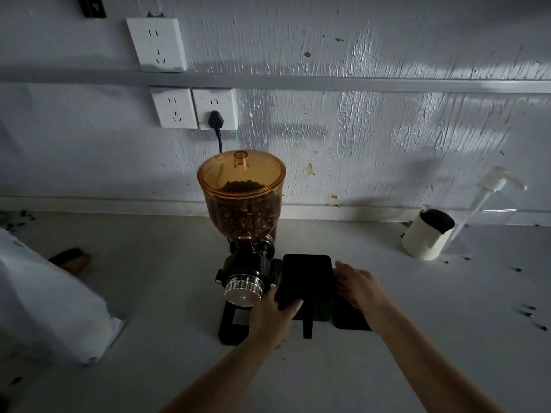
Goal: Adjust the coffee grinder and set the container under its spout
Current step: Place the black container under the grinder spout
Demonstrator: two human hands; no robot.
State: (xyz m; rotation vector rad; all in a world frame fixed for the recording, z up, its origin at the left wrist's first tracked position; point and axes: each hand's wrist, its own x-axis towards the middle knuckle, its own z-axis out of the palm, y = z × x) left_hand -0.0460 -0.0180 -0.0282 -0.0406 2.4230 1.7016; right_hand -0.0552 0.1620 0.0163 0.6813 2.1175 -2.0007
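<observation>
I see the left hand (275,311) gripping the black container (308,286) beside the grinder (243,257). Right hand (357,289) open, fingers on its right side.

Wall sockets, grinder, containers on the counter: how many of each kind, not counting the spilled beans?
Wall sockets: 3
Coffee grinder: 1
Black container, between left hand and right hand: 1
White cup: 1
Pump bottle: 1
White bag: 1
Total: 8
</observation>
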